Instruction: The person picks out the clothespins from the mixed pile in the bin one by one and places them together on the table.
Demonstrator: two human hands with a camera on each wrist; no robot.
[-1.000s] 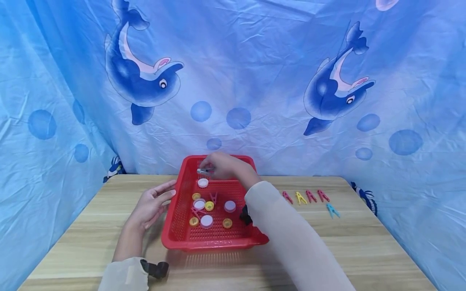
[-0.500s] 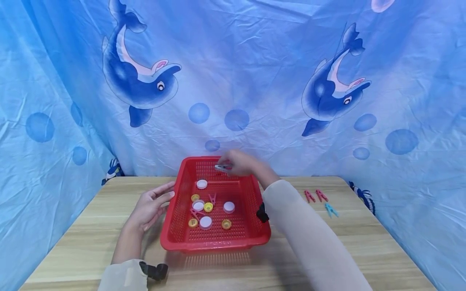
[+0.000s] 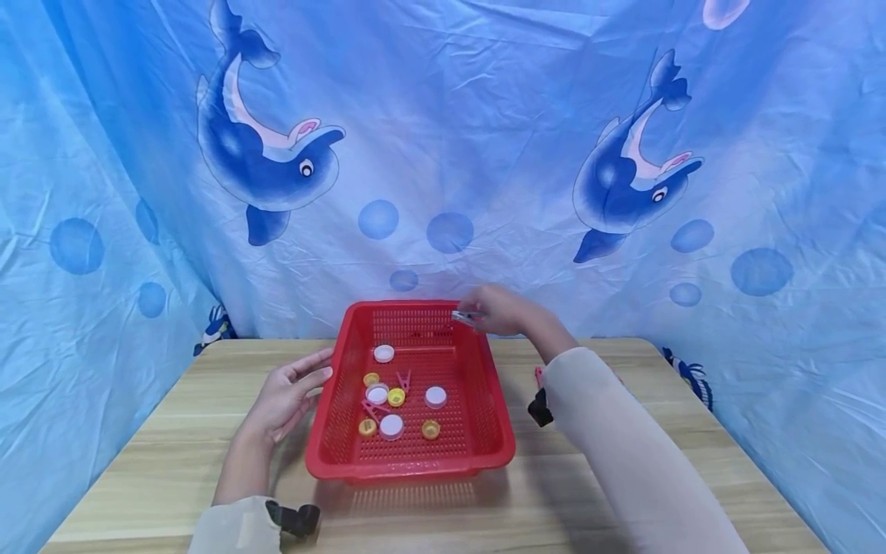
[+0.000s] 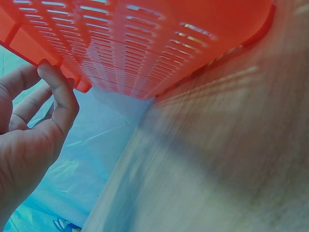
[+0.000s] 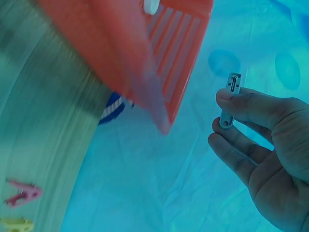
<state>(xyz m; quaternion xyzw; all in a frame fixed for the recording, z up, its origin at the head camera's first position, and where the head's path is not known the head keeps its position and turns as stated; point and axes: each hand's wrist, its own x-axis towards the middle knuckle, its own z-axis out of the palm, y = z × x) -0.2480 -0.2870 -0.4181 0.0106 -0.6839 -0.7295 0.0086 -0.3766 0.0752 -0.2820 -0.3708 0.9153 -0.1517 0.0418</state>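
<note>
In the head view my right hand (image 3: 504,312) is raised over the back right rim of the red basket (image 3: 408,467). It pinches a small grey clothespin (image 5: 226,113) between thumb and fingertips, plainest in the right wrist view. My left hand (image 3: 293,391) is at the basket's left side, fingertips and thumb touching the rim. From the left wrist the hand (image 4: 41,111) shows its thumb bent, with the tip right at the rim. Inside the basket lie pink clothespins (image 3: 404,380), white caps (image 3: 391,427) and yellow caps (image 3: 431,429), several in all.
The basket sits on a wooden table (image 3: 159,462). Right of it are more clothespins, mostly hidden behind the right sleeve (image 3: 616,431); a pink clothespin (image 5: 24,193) and a yellow clothespin (image 5: 17,224) show in the right wrist view. A blue dolphin curtain (image 3: 484,154) closes the back and sides.
My right hand has moved right, carrying the grey clothespin from over the basket's back left to its back right corner. The right sleeve now covers most clothespins on the table. The left hand stays.
</note>
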